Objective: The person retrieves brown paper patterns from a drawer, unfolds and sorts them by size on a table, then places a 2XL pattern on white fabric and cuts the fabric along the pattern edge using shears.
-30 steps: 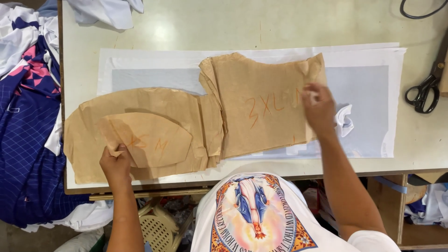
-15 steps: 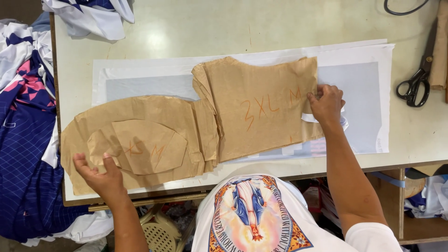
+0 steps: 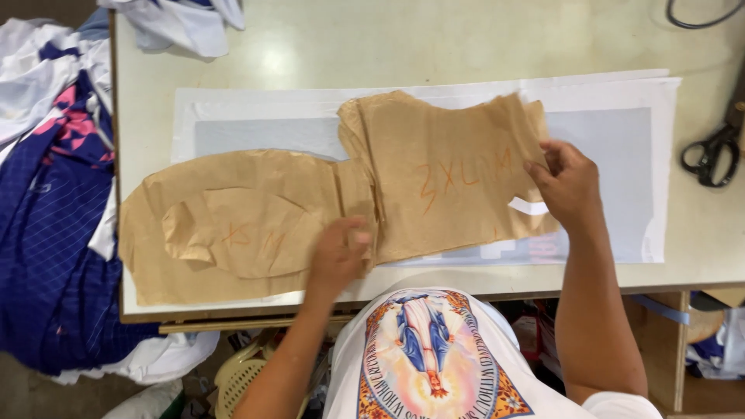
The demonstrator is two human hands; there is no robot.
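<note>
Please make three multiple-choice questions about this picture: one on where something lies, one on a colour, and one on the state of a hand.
1. Where do the scissors lie?
A. at the table's right edge
B. on the brown paper pattern
C. on the floor

2. What colour is the large paper pattern piece?
A. green
B. brown
C. black

3. What is the right hand doing?
A. holding the scissors
B. hanging under the table
C. pinching the pattern piece's right edge

Answers: 1 A, they rest on the bare table far right. 2 B, it is brown with orange marks. 3 C, its fingers close on the paper's edge, while the left hand presses on the lower seam between the pieces.
</note>
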